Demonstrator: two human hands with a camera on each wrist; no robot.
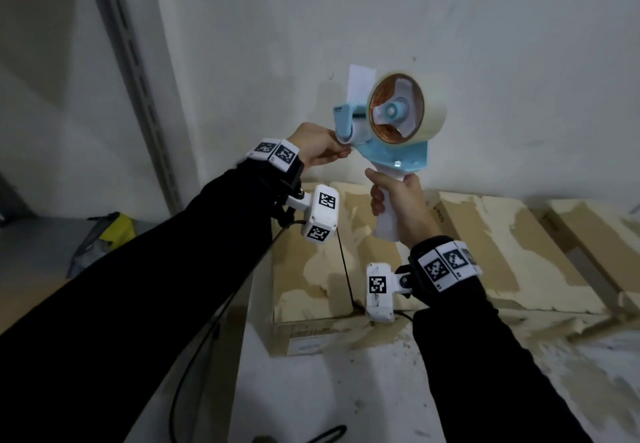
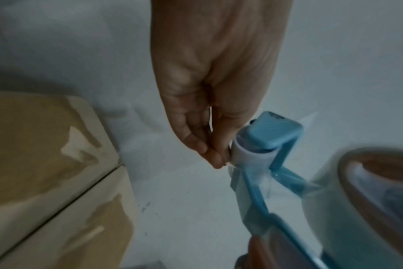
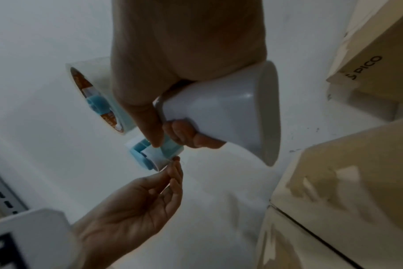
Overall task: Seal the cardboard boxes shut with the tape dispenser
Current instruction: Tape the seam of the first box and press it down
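At the far left of the head view a slotted metal upright (image 1: 138,78) runs up the wall, with a yellow and grey bag (image 1: 104,238) lying low beside it. The person's left hand (image 1: 317,146) reaches in from that side, its fingertips pressed together at the white roller (image 1: 346,134) at the front of the tape dispenser (image 1: 388,130). The left wrist view shows what the head view does not: the fingertips (image 2: 215,156) pinch a thin clear film of tape (image 2: 232,168) right at the roller's (image 2: 249,156) edge, under the dispenser's (image 2: 274,131) blue guard. The right wrist view shows the same hand (image 3: 136,205) from the palm side, thumb and fingers meeting at the roller (image 3: 159,158).

The dispenser is held up in the air in front of the white wall (image 1: 450,26), above the boxes and apart from them, its roll of clear tape (image 1: 408,110) facing the camera. The right hand (image 1: 398,207) is wrapped around the white handle (image 1: 386,227) below the blue frame. From the right wrist, the handle's flared butt (image 3: 242,112) fills the middle and the curled fingers (image 3: 186,132) show beneath it, a detail hidden in the head view.

Below and to the right, cardboard boxes (image 1: 467,259) lie in a row against the wall, their tops scarred with pale torn patches. Only the right wrist view shows print on one box (image 3: 366,69), reading PICO.
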